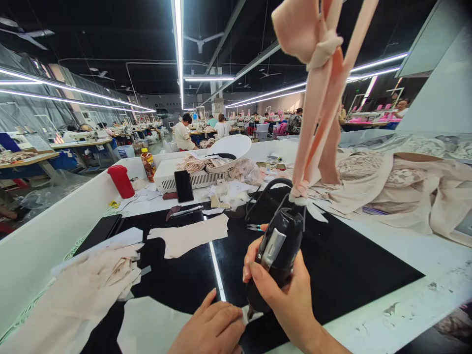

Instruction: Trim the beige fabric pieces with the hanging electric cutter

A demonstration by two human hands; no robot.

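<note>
My right hand (283, 290) is wrapped round a black hand-held power tool (278, 250) with a silver plate on its side. Its tip points down at a small pale piece of fabric (251, 313) on the black table top. Knotted peach fabric strips (320, 103) suspend the tool from above. A pair of blue-tipped snips or tweezers (254, 227) shows by my right fingers; whether I hold it is hidden. My left hand (212, 327) lies palm down, fingers apart, beside the tool's tip. Under and left of it is a large pale cut piece (151, 322).
A beige cut piece (191, 236) lies ahead, with a fabric pile (92, 290) at left. Behind are a phone (183, 186), a pen (187, 211), a red cup (121, 181), a bottle (148, 164) and a white box (165, 177). More fabric (405, 182) is heaped at right. People sit at machines beyond.
</note>
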